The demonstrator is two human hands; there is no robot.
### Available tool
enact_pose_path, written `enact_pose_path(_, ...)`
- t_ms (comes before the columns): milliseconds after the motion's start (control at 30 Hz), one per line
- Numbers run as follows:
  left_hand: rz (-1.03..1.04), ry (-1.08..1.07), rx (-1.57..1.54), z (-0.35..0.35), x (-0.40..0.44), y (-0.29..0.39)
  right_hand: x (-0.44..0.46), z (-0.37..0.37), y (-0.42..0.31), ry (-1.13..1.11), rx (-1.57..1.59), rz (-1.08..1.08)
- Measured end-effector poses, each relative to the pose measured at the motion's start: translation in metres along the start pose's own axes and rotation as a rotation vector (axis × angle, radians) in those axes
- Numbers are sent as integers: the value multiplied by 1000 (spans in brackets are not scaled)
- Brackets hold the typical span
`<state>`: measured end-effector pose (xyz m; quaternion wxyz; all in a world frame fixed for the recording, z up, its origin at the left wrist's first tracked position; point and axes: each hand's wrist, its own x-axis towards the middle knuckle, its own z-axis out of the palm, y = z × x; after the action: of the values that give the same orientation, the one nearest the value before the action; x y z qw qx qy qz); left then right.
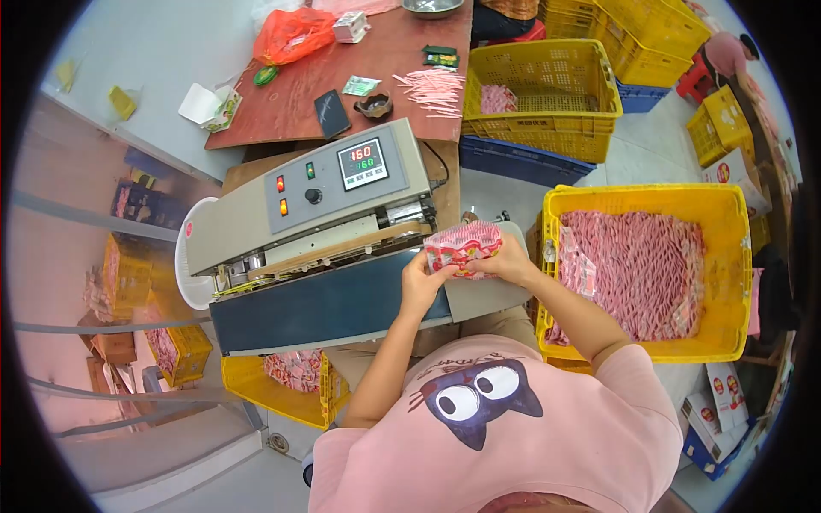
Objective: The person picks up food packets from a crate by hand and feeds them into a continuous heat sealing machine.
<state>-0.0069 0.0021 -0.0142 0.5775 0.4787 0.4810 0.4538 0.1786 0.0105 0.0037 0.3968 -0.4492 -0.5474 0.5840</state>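
Note:
A red-and-white printed plastic bag filled with pink sticks is held up in front of my chest. My left hand pinches its lower left side, while my right hand grips the right side. Just left of the bag stands a band sealing machine with a grey top, dials and a lit display reading 160. The bag is near the machine's right end; whether it touches cannot be made out. Beside my right arm, a yellow crate holds many pink twisted sticks in bags.
Behind the machine is a red-brown table bearing a phone, loose pink sticks and an orange bag. More crates stand at back right. A crate of bags sits below the machine. A co-worker is far right.

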Motion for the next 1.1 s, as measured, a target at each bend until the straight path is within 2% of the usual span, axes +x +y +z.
enact_pose_path(33, -45, 50, -87, 0, -2, 3, 0, 0, -4, 29, 17, 45)
enact_pose_path(233, -152, 158, -5, -20, 7, -5, 11, -4, -10, 33, 208, 276)
enact_pose_path(333, -234, 174, -182, -24, 9, -2, 19, -4, -16, -1, 183, 307)
enact_pose_path(367, -256, 180, -258, -27, 9, -4, 20, -2, -8, 7, 236, 255)
enact_pose_path(633, -239, 372, -327, -72, -9, -7, 24, -7, -11, -22, 283, 358)
enact_pose_path(700, -158, 497, -287, -78, -19, -6, 24, -6, -10, -25, 307, 352)
enact_pose_path(767, 135, 769, -14, -78, -29, -14, 26, -5, -14, -25, 306, 341)
enact_pose_path(833, 204, 683, -31, -50, -30, 3, 25, -2, -16, -34, 304, 351)
enact_pose_path(900, 49, 433, -18, -21, -16, 8, 27, 1, -15, -50, 318, 360)
enact_pose_path(967, -208, 227, -256, -6, 4, 8, 30, 5, -14, -61, 289, 326)
enact_pose_path(1100, -276, 162, -288, -11, 14, 3, 32, 3, -1, -62, 325, 293)
